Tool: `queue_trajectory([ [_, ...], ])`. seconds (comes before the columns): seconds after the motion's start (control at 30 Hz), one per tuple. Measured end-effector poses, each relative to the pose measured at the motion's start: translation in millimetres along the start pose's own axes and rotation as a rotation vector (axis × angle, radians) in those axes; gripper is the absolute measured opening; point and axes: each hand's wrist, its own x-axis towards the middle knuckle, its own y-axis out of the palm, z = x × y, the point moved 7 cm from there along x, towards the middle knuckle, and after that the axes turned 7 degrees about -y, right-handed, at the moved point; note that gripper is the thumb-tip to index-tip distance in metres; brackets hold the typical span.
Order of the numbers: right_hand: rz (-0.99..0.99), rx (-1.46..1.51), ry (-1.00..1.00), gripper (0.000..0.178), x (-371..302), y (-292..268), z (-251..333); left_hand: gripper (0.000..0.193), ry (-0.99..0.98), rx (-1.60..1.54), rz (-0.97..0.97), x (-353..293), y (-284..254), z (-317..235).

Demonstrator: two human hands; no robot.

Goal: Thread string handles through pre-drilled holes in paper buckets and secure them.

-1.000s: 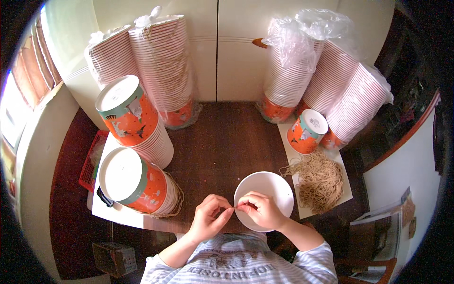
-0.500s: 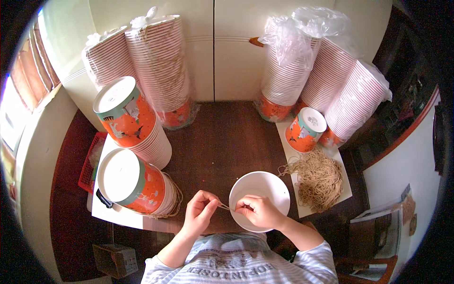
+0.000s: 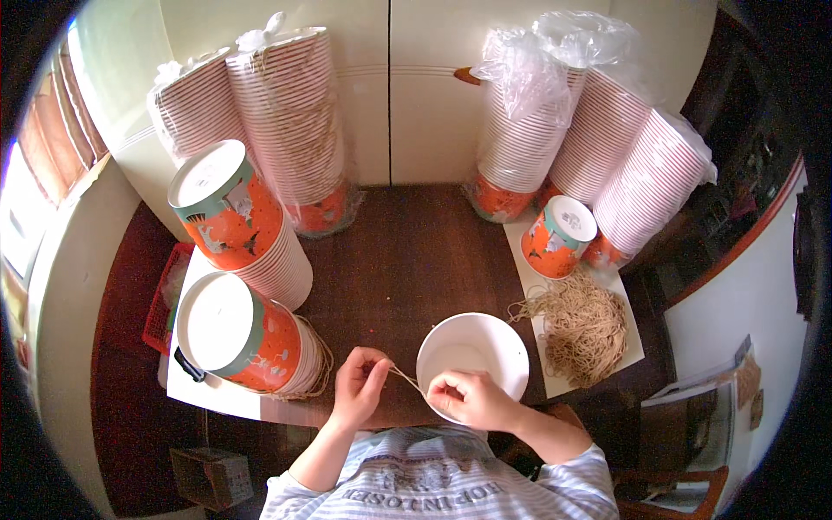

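A short length of beige string (image 3: 406, 377) runs between my two hands. My left hand (image 3: 358, 386) pinches one end of it between thumb and finger, left of a white paper bucket (image 3: 475, 326). The fingers of my right hand (image 3: 470, 400) are closed on the other end, over the near part of that bucket's rim. The bucket stands with its mouth up at the table's near edge, and its white inside shows. My right hand hides part of the rim.
Two stacks of upturned orange buckets (image 3: 269, 355) stand at left, the nearer with string loops around it. A tangled heap of beige string (image 3: 588, 334) lies at right, near one upturned bucket (image 3: 555, 243). Plastic-wrapped bucket stacks (image 3: 529, 130) rise at the back on both sides.
My hands have drawn slightly apart, the right one lower, and more of the string shows between them. The bucket has hardly moved.
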Motion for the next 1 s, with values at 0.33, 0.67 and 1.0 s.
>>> queue_trajectory([
  [0.33, 0.127, 0.004, -0.312, 0.013, -38, 87, -3, 0.011, -0.033, -0.037, 0.093, -20, -19, 46],
  [0.67, 0.450, -0.109, 0.046, 0.015, -25, 84, -120, 0.016, -0.406, 0.024, 0.184, -51, -4, 100],
  [1.0, 0.190, -0.211, -0.151, 0.015, -34, 81, -88, 0.022, -0.221, 0.124, 0.154, -37, 16, 86],
])
